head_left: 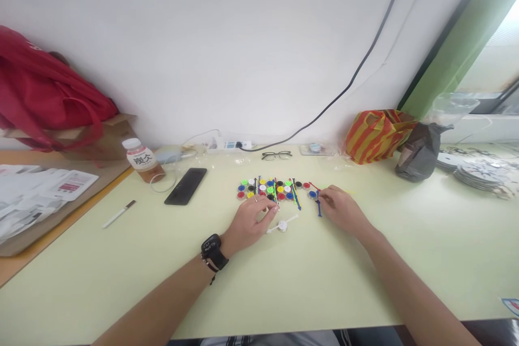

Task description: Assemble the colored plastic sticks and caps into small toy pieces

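Observation:
My left hand, with a black watch at its wrist, reaches over the near edge of a cluster of small coloured discs. Its thumb and index finger come together in a pinch; what lies between them is too small to make out. Long coloured arrow pointers lie across the discs, among them a blue arrow. Just right of that hand rests a white arrow spinner with a round centre. My right hand is closed with its fingertips on another blue arrow, beside a blue disc and a red arrow.
On the left are a phone, a drink bottle, a marker pen and a red bag. Glasses and a power strip lie by the wall. A striped bag and stacked white discs stand right.

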The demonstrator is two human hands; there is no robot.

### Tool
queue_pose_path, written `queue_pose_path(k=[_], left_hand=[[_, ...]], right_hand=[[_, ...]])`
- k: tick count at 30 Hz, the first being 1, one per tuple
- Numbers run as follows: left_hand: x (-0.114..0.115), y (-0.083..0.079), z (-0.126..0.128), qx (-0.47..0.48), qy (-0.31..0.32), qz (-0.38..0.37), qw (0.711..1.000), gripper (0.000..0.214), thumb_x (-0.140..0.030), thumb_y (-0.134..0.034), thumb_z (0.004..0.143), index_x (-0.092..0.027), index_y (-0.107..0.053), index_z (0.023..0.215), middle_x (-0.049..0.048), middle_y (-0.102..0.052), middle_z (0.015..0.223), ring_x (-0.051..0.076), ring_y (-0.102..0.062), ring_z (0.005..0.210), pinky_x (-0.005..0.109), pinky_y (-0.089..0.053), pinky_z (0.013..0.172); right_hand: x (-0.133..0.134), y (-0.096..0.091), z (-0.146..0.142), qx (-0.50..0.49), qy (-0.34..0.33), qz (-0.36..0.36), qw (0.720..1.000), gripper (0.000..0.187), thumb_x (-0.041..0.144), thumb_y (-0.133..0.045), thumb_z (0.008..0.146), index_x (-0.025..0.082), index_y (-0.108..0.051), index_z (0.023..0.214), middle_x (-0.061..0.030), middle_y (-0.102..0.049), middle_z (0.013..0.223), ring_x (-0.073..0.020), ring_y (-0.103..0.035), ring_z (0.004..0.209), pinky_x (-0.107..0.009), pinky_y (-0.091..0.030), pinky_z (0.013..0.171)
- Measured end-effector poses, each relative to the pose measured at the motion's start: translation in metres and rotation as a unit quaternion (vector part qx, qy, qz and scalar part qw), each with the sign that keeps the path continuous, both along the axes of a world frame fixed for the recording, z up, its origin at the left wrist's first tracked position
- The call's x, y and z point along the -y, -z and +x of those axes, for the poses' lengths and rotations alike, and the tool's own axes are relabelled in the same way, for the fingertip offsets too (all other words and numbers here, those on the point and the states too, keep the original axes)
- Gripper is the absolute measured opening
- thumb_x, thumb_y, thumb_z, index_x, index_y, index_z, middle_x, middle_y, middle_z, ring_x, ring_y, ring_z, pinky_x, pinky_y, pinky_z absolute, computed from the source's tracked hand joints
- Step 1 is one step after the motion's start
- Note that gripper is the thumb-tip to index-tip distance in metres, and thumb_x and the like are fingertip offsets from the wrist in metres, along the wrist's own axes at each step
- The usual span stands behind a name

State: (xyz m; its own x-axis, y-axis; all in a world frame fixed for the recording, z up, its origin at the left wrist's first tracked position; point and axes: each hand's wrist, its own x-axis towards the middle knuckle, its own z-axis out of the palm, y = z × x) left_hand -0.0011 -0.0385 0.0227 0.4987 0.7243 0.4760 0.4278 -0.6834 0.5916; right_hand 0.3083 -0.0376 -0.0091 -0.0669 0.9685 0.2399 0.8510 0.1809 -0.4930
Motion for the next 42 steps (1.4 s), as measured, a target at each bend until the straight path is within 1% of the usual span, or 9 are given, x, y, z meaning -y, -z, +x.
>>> queue_pose_path(k=[5, 10, 16, 19, 25, 27, 32, 37, 42], left_hand=[[0.000, 0.000, 0.000, -0.002, 0.002, 0.004, 1.000, 0.021, -0.029, -0.052, 0.103, -0.022, -0.071, 0.097, 0.0039, -0.072, 0.092, 0.020, -0.063, 0.091, 0.035, -0.048, 0.088], [0.000, 0.000, -0.001, -0.008, 0.001, 0.003, 1.000, 0.021, -0.030, -0.052, 0.103, -0.022, -0.070, 0.096, 0.0041, -0.071, 0.091, 0.020, -0.063, 0.090, 0.036, -0.048, 0.087], [0.000, 0.002, -0.001, -0.010, 0.000, 0.002, 1.000, 0.021, -0.030, -0.052, 0.103, -0.022, -0.070, 0.096, 0.0039, -0.071, 0.091, 0.020, -0.063, 0.090, 0.036, -0.048, 0.087], [-0.001, 0.002, -0.001, -0.009, 0.000, 0.003, 1.000, 0.021, -0.030, -0.052, 0.103, -0.022, -0.070, 0.096, 0.0042, -0.071, 0.091, 0.021, -0.063, 0.089, 0.036, -0.048, 0.086], [0.000, 0.001, -0.001, -0.008, -0.003, 0.000, 1.000, 0.020, -0.030, -0.053, 0.103, -0.023, -0.071, 0.097, 0.0038, -0.072, 0.092, 0.021, -0.064, 0.090, 0.036, -0.048, 0.087], [0.001, 0.000, -0.001, -0.010, -0.002, -0.003, 1.000, 0.020, -0.030, -0.052, 0.103, -0.023, -0.071, 0.097, 0.0034, -0.072, 0.092, 0.021, -0.064, 0.091, 0.036, -0.048, 0.087], [0.002, 0.001, -0.002, -0.023, 0.007, -0.018, 1.000, 0.018, -0.030, -0.054, 0.102, -0.023, -0.070, 0.096, 0.0033, -0.073, 0.095, 0.021, -0.063, 0.095, 0.037, -0.049, 0.090], [0.002, 0.003, -0.002, -0.033, 0.022, -0.022, 0.999, 0.015, -0.032, -0.061, 0.098, -0.024, -0.073, 0.097, 0.0045, -0.073, 0.099, 0.023, -0.064, 0.098, 0.039, -0.050, 0.092], [0.004, 0.000, -0.001, -0.044, 0.055, -0.062, 0.996, 0.018, -0.036, -0.062, 0.097, -0.024, -0.076, 0.093, 0.0041, -0.073, 0.089, 0.020, -0.065, 0.085, 0.033, -0.053, 0.079]], right_hand=[[0.002, -0.003, 0.002, 0.014, 0.027, -0.002, 1.000, 0.018, 0.028, -0.053, 0.094, 0.022, -0.067, 0.086, -0.0064, -0.068, 0.098, -0.0203, -0.066, 0.084, -0.031, -0.048, 0.076], [0.001, -0.003, 0.009, 0.038, 0.043, -0.007, 0.998, 0.012, 0.023, -0.056, 0.091, 0.023, -0.068, 0.088, -0.0060, -0.068, 0.101, -0.0201, -0.067, 0.085, -0.030, -0.047, 0.073], [0.001, -0.006, 0.017, 0.066, 0.048, -0.016, 0.997, 0.024, 0.011, -0.051, 0.087, 0.025, -0.068, 0.093, -0.0036, -0.068, 0.105, -0.0195, -0.066, 0.091, -0.027, -0.045, 0.070], [0.003, -0.009, 0.021, 0.075, 0.050, -0.015, 0.996, 0.026, 0.007, -0.051, 0.082, 0.025, -0.068, 0.090, -0.0028, -0.069, 0.103, -0.0190, -0.066, 0.090, -0.027, -0.044, 0.071], [0.006, -0.013, 0.032, 0.093, 0.063, -0.062, 0.992, 0.023, 0.010, -0.060, 0.073, 0.025, -0.069, 0.088, -0.0022, -0.073, 0.097, -0.0211, -0.066, 0.090, -0.029, -0.044, 0.074], [0.007, -0.014, 0.035, 0.087, 0.057, -0.078, 0.991, 0.022, 0.011, -0.059, 0.074, 0.024, -0.070, 0.088, -0.0025, -0.074, 0.095, -0.0204, -0.066, 0.086, -0.029, -0.045, 0.073], [0.006, -0.016, 0.041, 0.061, 0.001, -0.089, 0.994, 0.017, 0.017, -0.057, 0.080, 0.024, -0.071, 0.086, -0.0035, -0.073, 0.091, -0.0190, -0.065, 0.079, -0.029, -0.047, 0.070], [0.005, -0.012, 0.042, 0.046, 0.007, -0.067, 0.997, 0.014, 0.020, -0.058, 0.082, 0.025, -0.070, 0.084, -0.0042, -0.072, 0.092, -0.0203, -0.066, 0.079, -0.031, -0.048, 0.070], [0.006, -0.015, 0.033, 0.031, -0.016, -0.056, 0.998, 0.015, 0.021, -0.056, 0.086, 0.025, -0.069, 0.081, -0.0044, -0.071, 0.095, -0.0203, -0.067, 0.083, -0.031, -0.050, 0.074]])
